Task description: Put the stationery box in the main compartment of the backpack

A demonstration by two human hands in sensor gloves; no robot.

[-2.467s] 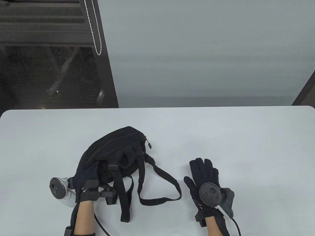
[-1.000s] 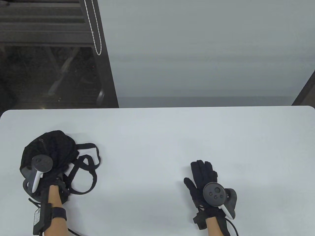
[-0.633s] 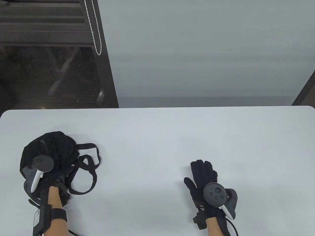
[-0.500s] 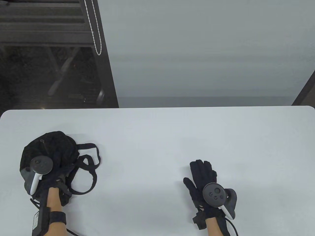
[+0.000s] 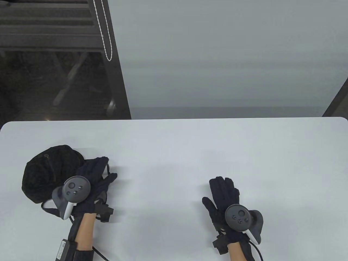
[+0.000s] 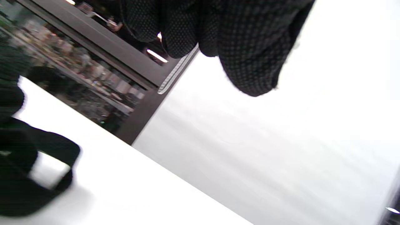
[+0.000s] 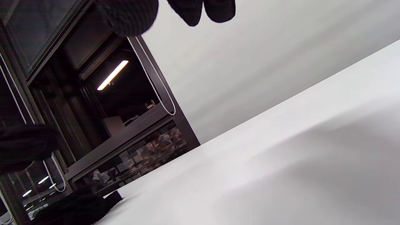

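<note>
We see the backpack (image 5: pixel 49 174) near the bench (image 5: pixel 174 152) left edge; left hand (image 5: pixel 92 176) beside it and right hand (image 5: pixel 225 198) well apart, both spread flat, holding nothing.

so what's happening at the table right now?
A person in black sensor gloves works at a white table. A small black fabric backpack sits near the table's left edge, looking closed as far as the table view shows. The left hand lies open just right of it, over its straps, fingers spread, gripping nothing. The right hand rests flat and open on the bare tabletop further right. No stationery box is visible in any view, so it may already be inside; that can't be confirmed.
</note>
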